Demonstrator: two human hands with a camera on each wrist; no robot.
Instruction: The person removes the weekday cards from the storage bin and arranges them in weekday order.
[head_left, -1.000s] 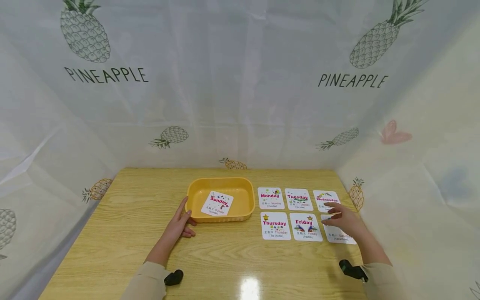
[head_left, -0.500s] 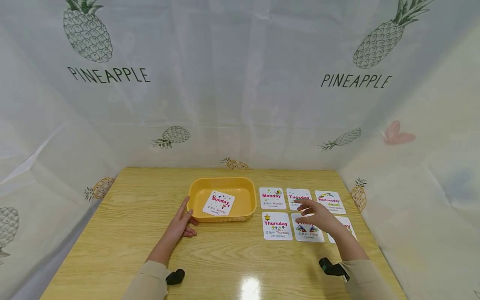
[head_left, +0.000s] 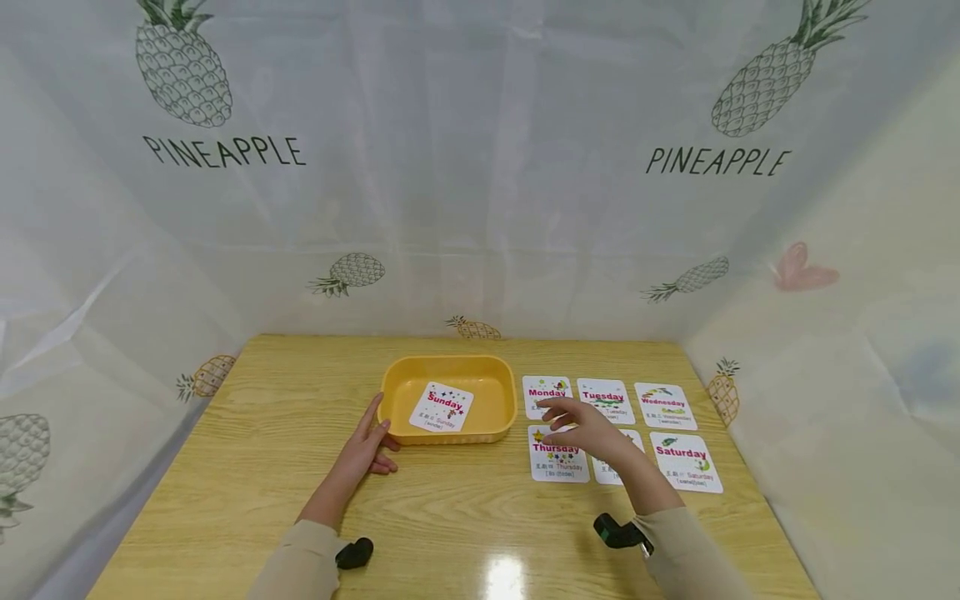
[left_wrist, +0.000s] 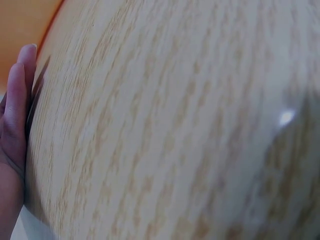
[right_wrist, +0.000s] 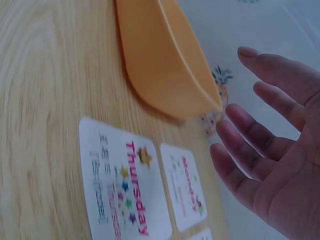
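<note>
A yellow tray [head_left: 390, 385] sits mid-table with the Sunday card [head_left: 442, 407] lying inside it. To its right lie day cards in two rows: Monday [head_left: 542, 389], Tuesday [head_left: 604, 400], Wednesday [head_left: 664, 406], Thursday [head_left: 558, 463], a card hidden under my right forearm, and Saturday [head_left: 685, 462]. My right hand [head_left: 567, 422] hovers open over the Monday and Thursday cards [right_wrist: 120, 195], fingers spread, holding nothing. My left hand [head_left: 365, 447] rests flat on the table, fingertips touching the tray's left front corner.
The wooden table [head_left: 262, 433] is enclosed by white pineapple-print curtains [head_left: 450, 183] at the back and both sides. A black wrist camera mount shows on each sleeve [head_left: 352, 553].
My right hand has swept leftward from the Saturday card, across Friday, to above Monday and Thursday. Saturday is now uncovered. The left hand has stayed put.
</note>
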